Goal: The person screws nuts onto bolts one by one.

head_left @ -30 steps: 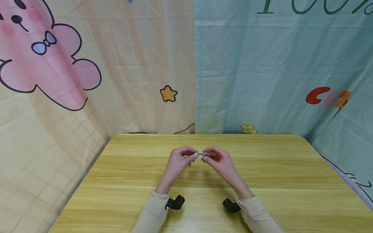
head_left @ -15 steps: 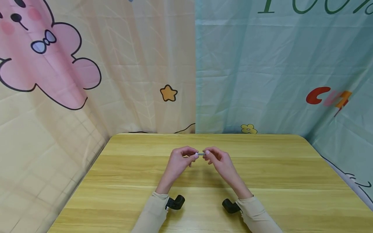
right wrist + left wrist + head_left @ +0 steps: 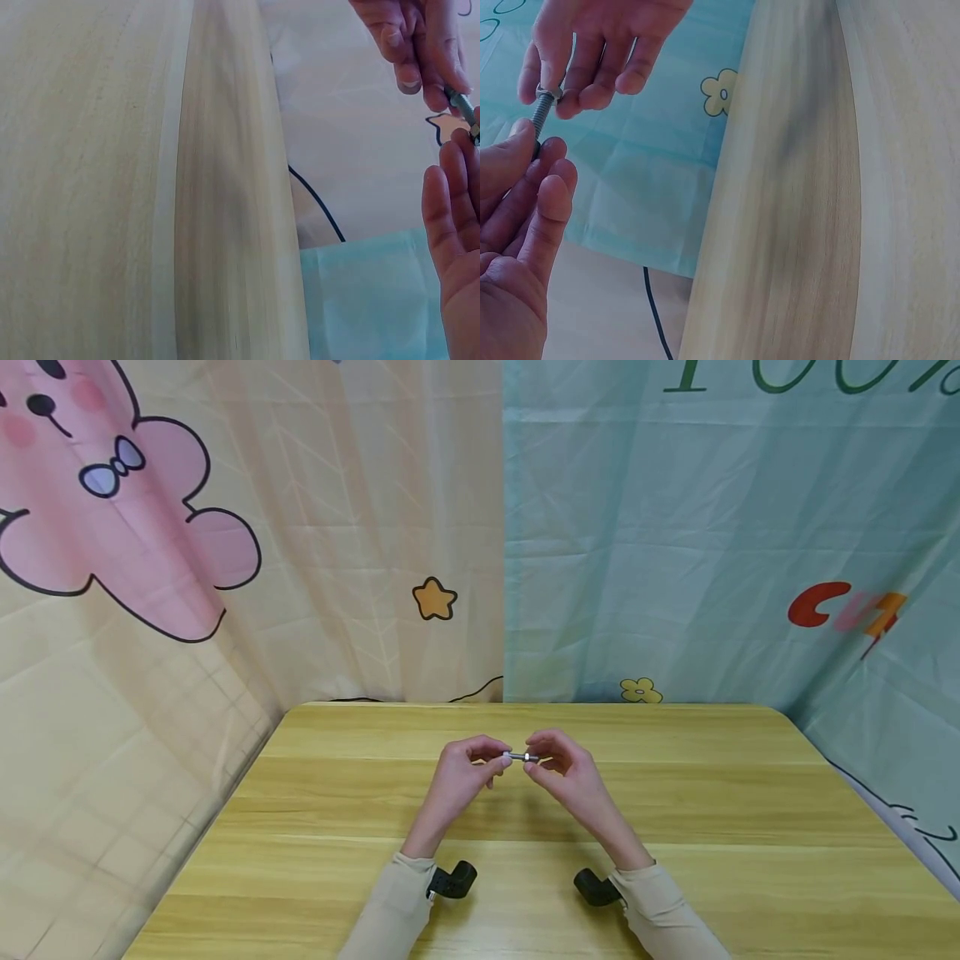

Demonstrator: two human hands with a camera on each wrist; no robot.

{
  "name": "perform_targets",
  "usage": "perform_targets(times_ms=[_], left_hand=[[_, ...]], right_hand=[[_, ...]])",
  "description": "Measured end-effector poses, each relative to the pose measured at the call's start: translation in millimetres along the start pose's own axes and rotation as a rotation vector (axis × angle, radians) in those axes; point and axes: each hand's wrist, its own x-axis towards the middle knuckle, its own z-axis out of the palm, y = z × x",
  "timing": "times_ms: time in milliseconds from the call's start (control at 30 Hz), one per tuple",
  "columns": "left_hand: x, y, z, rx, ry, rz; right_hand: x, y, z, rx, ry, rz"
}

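Note:
In the head view a small metal bolt [image 3: 517, 757] is held level above the table, between both hands. My left hand [image 3: 459, 770] pinches its head end between thumb and fingers. A hex nut [image 3: 527, 757] sits around the shank near the other end, and the bolt's tip shows beyond it. My right hand [image 3: 567, 771] has its thumb and index finger at the nut's sides. Up close in the left wrist view, the threaded shank [image 3: 541, 114] is bare between the left fingertips and the nut [image 3: 549, 93]; the right thumb touches the nut. The bolt's head is mostly hidden.
The wooden table [image 3: 360, 827] spreads below both hands. Printed curtains [image 3: 600, 568] hang behind its far edge and at both sides. A black camera mount [image 3: 452, 882] is on the left wrist and another mount [image 3: 596, 888] on the right. A dark cable [image 3: 656, 315] hangs beyond the table edge.
My right thumb moved across the nut, covering it half a second ago, then came back down. The right fingers now stand wider apart and the nut shows again. My left hand stays still.

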Motion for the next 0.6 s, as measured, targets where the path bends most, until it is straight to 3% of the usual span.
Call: perform_targets(times_ms=[200, 400, 600], left_hand=[[1.6, -4.8, -0.3, 0.003, 0.005, -0.003], [1.7, -5.5, -0.2, 0.0, 0.001, 0.011], [1.1, -5.2, 0.6, 0.014, -0.004, 0.026]], right_hand=[[-0.4, -0.3, 0.8, 0.025, -0.009, 0.007], [-0.4, -1.1, 1.2, 0.08, -0.017, 0.089], [0.7, -0.3, 1.9, 0.041, -0.01, 0.144]])
